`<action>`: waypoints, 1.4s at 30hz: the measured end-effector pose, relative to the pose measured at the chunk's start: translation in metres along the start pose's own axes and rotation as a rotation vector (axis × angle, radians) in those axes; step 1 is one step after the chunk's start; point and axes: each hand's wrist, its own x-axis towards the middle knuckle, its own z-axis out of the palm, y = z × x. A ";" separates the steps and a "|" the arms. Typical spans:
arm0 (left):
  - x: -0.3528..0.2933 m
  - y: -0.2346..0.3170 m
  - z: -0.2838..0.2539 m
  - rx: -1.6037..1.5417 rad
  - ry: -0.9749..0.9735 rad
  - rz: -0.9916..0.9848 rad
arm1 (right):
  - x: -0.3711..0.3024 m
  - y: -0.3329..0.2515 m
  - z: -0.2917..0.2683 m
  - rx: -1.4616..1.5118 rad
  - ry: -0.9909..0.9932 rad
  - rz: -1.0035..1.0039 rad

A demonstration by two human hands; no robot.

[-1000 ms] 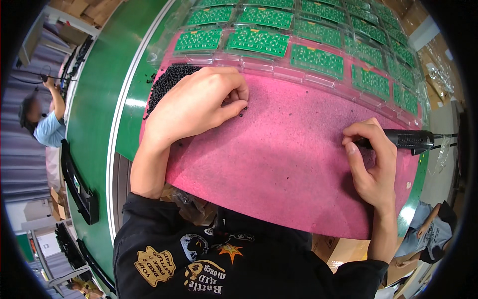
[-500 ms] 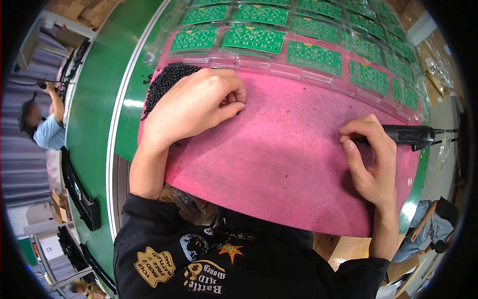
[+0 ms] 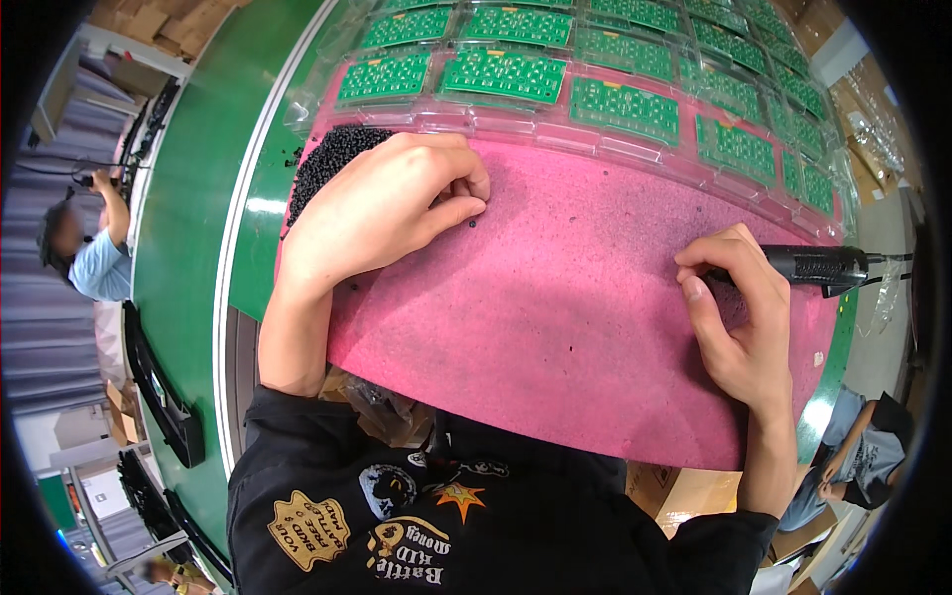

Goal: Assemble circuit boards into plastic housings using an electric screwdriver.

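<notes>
My left hand (image 3: pixel 397 203) is curled above the pink mat (image 3: pixel 535 327), beside a heap of tiny black parts (image 3: pixel 337 159). Its thumb and fingers are pinched together, and whatever may be between them is hidden. One small black part (image 3: pixel 473 224) lies on the mat just below these fingertips. My right hand (image 3: pixel 739 312) is closed at the mat's right side, thumb and index finger nearly meeting. A black corded tool with a cylindrical handle (image 3: pixel 818 265) runs into this hand from the right; its front end is hidden by the fingers.
Clear plastic trays (image 3: pixel 535 129) with rows of green circuit boards (image 3: pixel 504 75) stand along the mat's far side. The green table (image 3: pixel 178 258) stretches to the left, holding a long black piece (image 3: pixel 164 397). Other people sit at the far left and lower right.
Both my hands stay nearly in place. The black tool's handle and cords have shifted slightly. At the lower right, the other person's arm and head have moved.
</notes>
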 end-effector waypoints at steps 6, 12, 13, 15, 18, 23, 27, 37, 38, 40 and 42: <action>0.000 -0.001 0.000 -0.026 -0.024 0.002 | 0.000 0.000 0.000 0.001 -0.007 0.000; -0.001 0.000 0.000 -0.030 -0.026 0.002 | 0.001 -0.001 0.001 0.003 -0.017 0.000; -0.001 0.000 -0.001 -0.028 -0.026 -0.002 | 0.001 0.000 0.002 0.006 -0.016 -0.010; 0.000 0.000 -0.001 -0.020 -0.035 -0.005 | 0.001 -0.002 0.000 -0.001 -0.017 -0.003; 0.000 -0.002 -0.001 -0.046 -0.036 -0.004 | 0.001 -0.002 0.000 -0.008 -0.021 -0.002; 0.001 -0.002 -0.002 -0.044 -0.014 0.007 | 0.001 -0.001 -0.003 -0.018 -0.030 -0.012; -0.003 -0.007 -0.002 0.008 0.067 0.064 | 0.001 -0.003 -0.002 -0.018 -0.033 -0.024; -0.002 0.002 -0.003 -0.054 -0.085 -0.080 | -0.001 -0.002 -0.003 -0.025 -0.031 -0.024; -0.003 0.001 -0.002 -0.045 -0.085 -0.049 | -0.001 -0.003 -0.003 -0.024 -0.031 -0.025; -0.004 0.000 -0.002 -0.036 -0.084 -0.020 | 0.001 -0.003 -0.003 -0.018 -0.039 -0.019; -0.003 0.003 -0.003 0.006 -0.094 -0.035 | 0.001 -0.004 -0.004 -0.026 -0.040 -0.018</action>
